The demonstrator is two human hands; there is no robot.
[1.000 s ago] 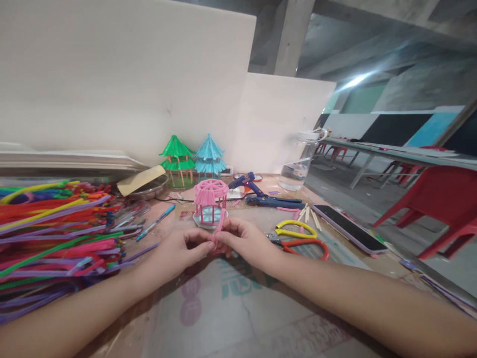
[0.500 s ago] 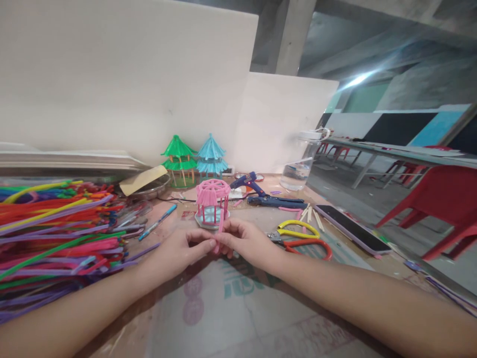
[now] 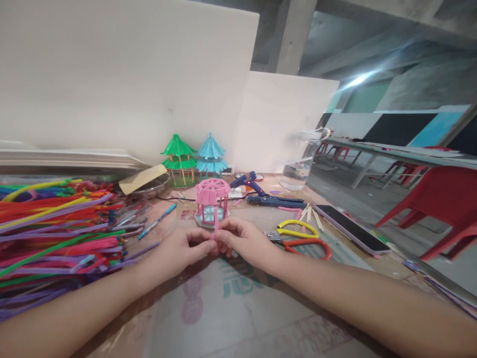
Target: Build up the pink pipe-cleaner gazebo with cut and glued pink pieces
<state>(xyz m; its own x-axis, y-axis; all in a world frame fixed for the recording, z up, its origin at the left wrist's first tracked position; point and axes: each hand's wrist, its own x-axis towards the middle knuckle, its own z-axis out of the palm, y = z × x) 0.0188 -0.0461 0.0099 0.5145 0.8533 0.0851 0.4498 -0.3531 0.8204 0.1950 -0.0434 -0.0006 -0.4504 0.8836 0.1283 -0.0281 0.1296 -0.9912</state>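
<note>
I see my left hand (image 3: 182,248) and right hand (image 3: 244,241) both pinching one short pink pipe cleaner (image 3: 215,229) at frame centre, just before the pink pavilion (image 3: 211,201). A slipped pinch could knock that pavilion. I count three pavilions, two scissors (image 3: 298,236), one glue gun (image 3: 248,181).

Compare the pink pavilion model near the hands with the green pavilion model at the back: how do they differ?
The pink pavilion model has one domed roof whose spokes show; the green pavilion model has two pointed, fringed tiers. The pink one stands just beyond the left hand and right hand, which pinch a pink pipe cleaner piece; the green one stands by the white board. Both stand upright on thin posts.
</note>
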